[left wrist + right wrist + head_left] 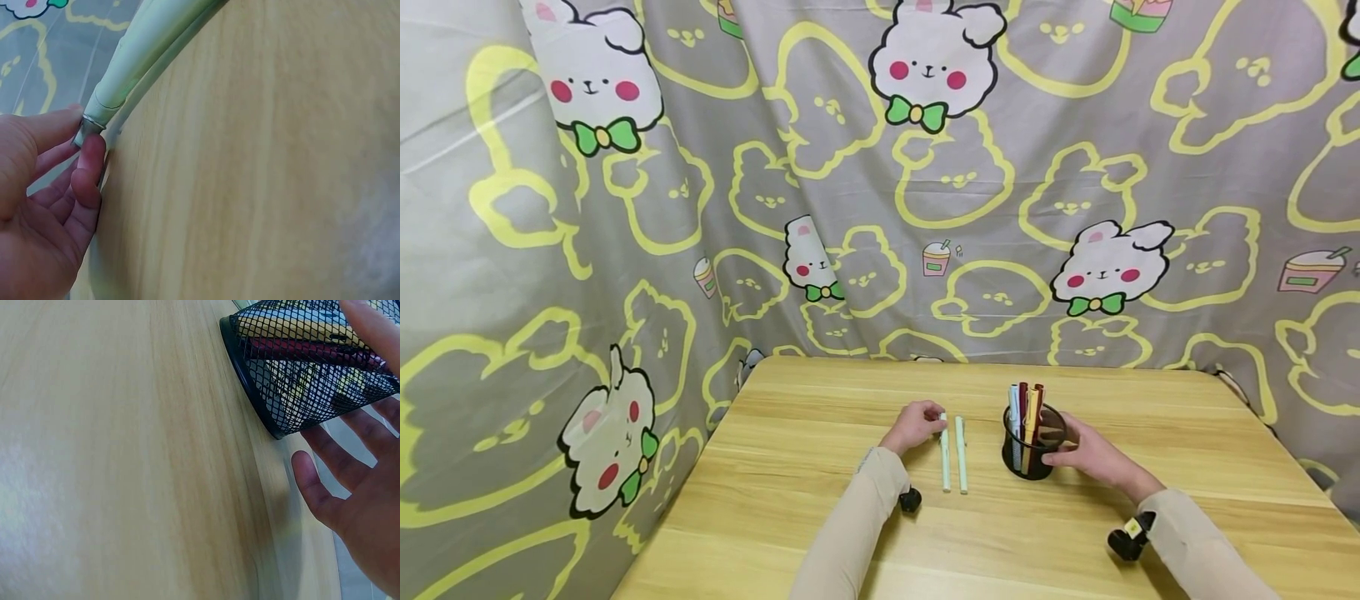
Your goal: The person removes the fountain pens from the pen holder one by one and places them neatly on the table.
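My left hand (pixel 916 427) pinches the far end of a pale green pen (pixel 945 467) lying on the table. Up close in the left wrist view, thumb and index finger meet at the pen's (pixel 134 62) narrow metallic end. A second pale green pen (pixel 962 458) lies parallel, just right of the first. Farther right stands a black mesh pen holder (pixel 1037 468) with several pens (pixel 1032 417) upright in it, light blue, dark red and yellow. My right hand (pixel 1093 457) grips the holder from its right side, thumb in front and fingers behind the mesh.
The light wooden table (pixel 1000 550) reaches back to a grey curtain (pixel 880 192) printed with yellow outlines and white bunnies. This curtain also hangs along the left side. A small black device (pixel 910 500) sits at the left wrist, another black device (pixel 1127 542) at the right.
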{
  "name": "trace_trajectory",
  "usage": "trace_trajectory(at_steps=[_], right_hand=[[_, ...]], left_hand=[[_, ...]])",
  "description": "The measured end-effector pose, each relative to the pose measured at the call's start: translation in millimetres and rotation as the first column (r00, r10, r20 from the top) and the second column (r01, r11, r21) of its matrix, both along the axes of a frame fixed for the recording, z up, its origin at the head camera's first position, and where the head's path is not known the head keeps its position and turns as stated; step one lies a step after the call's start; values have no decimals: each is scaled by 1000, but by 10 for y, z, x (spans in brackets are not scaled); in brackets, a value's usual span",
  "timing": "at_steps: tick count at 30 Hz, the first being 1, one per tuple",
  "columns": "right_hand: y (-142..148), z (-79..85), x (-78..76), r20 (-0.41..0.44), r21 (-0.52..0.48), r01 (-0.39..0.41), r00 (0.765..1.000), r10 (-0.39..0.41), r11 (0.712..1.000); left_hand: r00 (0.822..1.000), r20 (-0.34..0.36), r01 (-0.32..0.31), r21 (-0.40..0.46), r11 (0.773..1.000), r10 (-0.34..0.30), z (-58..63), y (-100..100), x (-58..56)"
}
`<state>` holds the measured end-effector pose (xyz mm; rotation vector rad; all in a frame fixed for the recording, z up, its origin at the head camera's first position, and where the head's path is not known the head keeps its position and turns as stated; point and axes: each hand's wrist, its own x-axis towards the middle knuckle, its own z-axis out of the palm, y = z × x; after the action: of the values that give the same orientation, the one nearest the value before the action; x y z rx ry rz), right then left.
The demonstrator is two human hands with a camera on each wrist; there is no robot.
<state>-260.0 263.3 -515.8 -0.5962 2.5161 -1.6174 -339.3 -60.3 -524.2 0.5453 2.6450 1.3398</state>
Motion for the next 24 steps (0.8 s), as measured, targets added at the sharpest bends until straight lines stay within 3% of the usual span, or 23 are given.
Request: trace_trajectory(at_steps=[16,24], right_hand=[[11,-4,-8,13,11,4,1000,-4,1000],[22,-24,-17,7,12,14,1000,-14,1000]], left_hand=[[1000,2,9,-88,996,-9,68,20,43],[1000,-9,-5,-100,995,5,41,28,28]])
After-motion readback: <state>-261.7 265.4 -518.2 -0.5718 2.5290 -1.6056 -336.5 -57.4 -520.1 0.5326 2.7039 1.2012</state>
